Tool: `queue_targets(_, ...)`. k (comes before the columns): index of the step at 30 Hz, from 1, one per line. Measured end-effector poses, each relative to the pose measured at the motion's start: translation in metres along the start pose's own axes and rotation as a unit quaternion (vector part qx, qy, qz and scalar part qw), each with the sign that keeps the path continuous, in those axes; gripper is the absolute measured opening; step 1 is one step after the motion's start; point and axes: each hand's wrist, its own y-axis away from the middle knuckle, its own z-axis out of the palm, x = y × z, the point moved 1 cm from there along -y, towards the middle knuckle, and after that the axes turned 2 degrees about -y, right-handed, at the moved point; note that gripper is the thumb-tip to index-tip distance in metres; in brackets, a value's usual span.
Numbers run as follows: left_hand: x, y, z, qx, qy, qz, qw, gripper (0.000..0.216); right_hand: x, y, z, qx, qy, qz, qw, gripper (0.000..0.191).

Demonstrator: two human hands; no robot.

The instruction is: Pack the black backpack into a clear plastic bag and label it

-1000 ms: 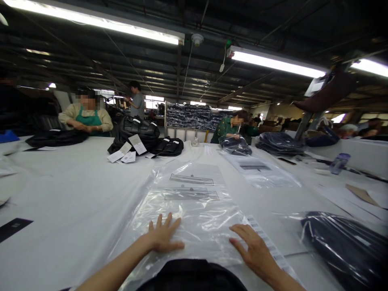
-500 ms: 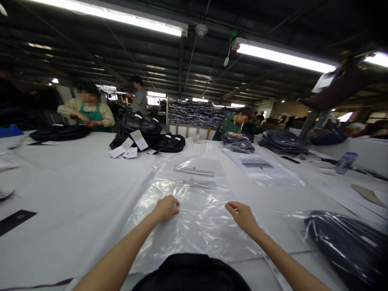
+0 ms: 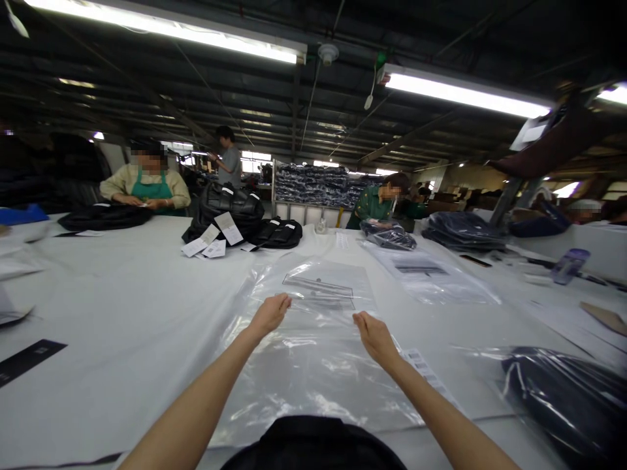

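A clear plastic bag with printed black-outlined boxes lies flat across the white table in front of me. My left hand pinches its film with closed fingertips, just below the printed boxes. On the other side, my right hand also has thumb and fingers pressed together on the film. Between the two hands the plastic looks drawn fairly taut. A black rounded item, perhaps a backpack, sits at the near table edge against my body, its lower part out of view. Beside my right forearm lies a sheet of labels.
Black backpacks with white paper tags stand across the table. Plastic-wrapped dark bags lie at near right and far right. More clear bags lie right of centre. Co-workers handle bags at the far side.
Both hands have moved forward, away from me, and slightly closer together. My fingers, looser before, now pinch the film, and the wrinkled plastic between them has been pulled smoother.
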Motion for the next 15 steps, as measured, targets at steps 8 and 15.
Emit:
queue_targets(8,0.002,0.005,-0.015,-0.061,0.069,-0.023,0.995,0.019,0.001,0.029,-0.011,-0.047,0.021,-0.138,0.989,0.021)
queue_targets(15,0.008,0.013,-0.021,-0.126,0.053,-0.014,0.991,0.022,0.008,0.051,-0.008,-0.001,0.0,-0.051,0.999,0.025)
